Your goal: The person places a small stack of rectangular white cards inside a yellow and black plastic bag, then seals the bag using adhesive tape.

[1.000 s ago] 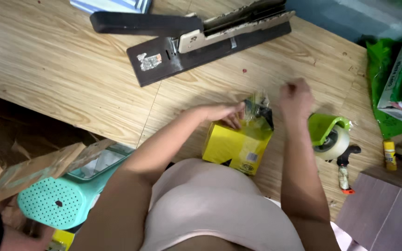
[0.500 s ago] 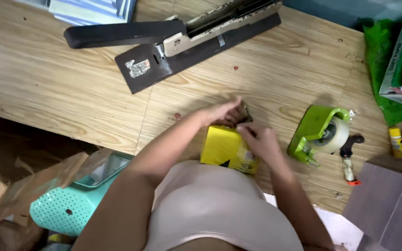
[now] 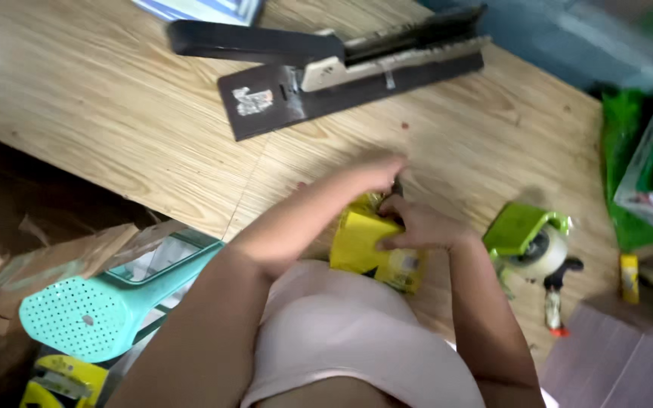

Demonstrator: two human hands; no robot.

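While both bare hands meet over it, the small yellow cardboard box (image 3: 372, 243) stands at the near edge of the pale wood-grain tabletop (image 3: 100, 113), tight against the person's body. The right hand (image 3: 421, 224) is curled around the box's upper right side, its fingers wrapped over the smooth printed card and pressing on it. The left hand (image 3: 376, 174) lies across the top of the box with its fingers bent down; whether those fingers pinch anything cannot be told, since the hand is blurred and covers the box's top.

Across the far part of the tabletop lies a long black heavy-duty stapler (image 3: 341, 64) with a flat matte base and a pale metal arm. Toward the right edge sits a bright green plastic tape dispenser (image 3: 527, 236) holding a roll of glossy tape, and just beside it a small black-handled tool (image 3: 557, 291) with an orange tip. Off the tabletop's left edge, below, stands a teal perforated plastic stool (image 3: 92, 313), next to torn brown cardboard (image 3: 47, 261).
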